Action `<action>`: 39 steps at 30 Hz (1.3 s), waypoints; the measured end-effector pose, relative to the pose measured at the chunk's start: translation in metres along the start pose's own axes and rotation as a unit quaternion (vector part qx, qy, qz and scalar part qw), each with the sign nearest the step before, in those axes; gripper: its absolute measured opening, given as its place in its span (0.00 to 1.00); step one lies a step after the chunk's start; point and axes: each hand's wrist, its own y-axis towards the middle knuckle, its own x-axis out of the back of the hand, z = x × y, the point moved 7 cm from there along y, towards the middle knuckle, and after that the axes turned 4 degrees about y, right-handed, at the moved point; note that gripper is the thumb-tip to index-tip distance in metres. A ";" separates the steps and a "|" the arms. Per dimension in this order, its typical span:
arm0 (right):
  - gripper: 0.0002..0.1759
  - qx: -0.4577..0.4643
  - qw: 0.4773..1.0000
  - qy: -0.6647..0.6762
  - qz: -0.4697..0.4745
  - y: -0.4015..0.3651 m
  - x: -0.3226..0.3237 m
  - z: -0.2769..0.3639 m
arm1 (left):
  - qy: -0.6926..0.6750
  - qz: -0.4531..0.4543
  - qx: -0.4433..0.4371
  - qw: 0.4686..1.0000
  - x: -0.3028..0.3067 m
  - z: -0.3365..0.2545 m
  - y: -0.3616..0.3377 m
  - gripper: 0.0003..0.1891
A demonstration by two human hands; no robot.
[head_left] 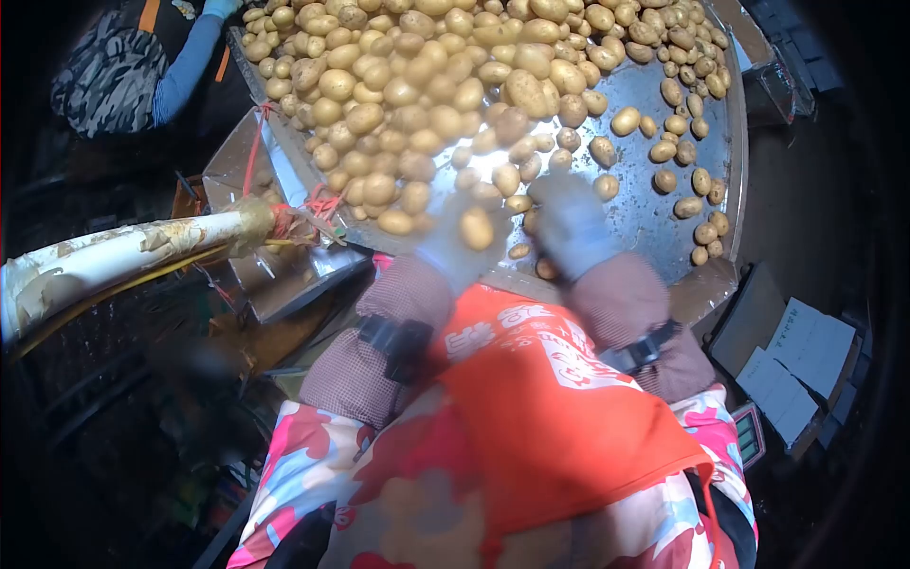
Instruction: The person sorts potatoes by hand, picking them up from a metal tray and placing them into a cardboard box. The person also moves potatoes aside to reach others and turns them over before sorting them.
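A potato (476, 229) shows against my gloved left hand (458, 237), which is blurred and curled around it at the near edge of the metal tray. My gloved right hand (573, 224) is a short way to the right, low over the tray, its fingers smeared by motion. Small potatoes lie close by, among them one (518, 250) between the two hands and a darker one (547, 268) under the right wrist. A large heap of potatoes (379, 95) covers the far and left part of the tray (645, 228).
A worn white pole (123, 261) comes in from the left, with red string (308, 211) at its end. Cardboard boxes (284, 275) stand beside the tray. Written sheets (796, 346) lie at the right. Another person's blue sleeve (190, 62) is at the upper left.
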 end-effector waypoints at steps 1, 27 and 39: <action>0.12 0.050 0.988 -0.018 0.142 0.002 -0.038 0.031 | -0.019 0.007 0.020 1.000 0.002 -0.004 -0.003 0.27; 0.27 0.025 0.999 0.002 0.037 0.006 0.023 -0.048 | 0.493 -0.072 0.061 0.865 0.069 -0.080 0.126 0.25; 0.43 -0.033 0.995 -0.068 -0.067 0.178 0.050 -0.034 | -0.116 0.000 0.116 0.986 0.066 -0.061 -0.041 0.25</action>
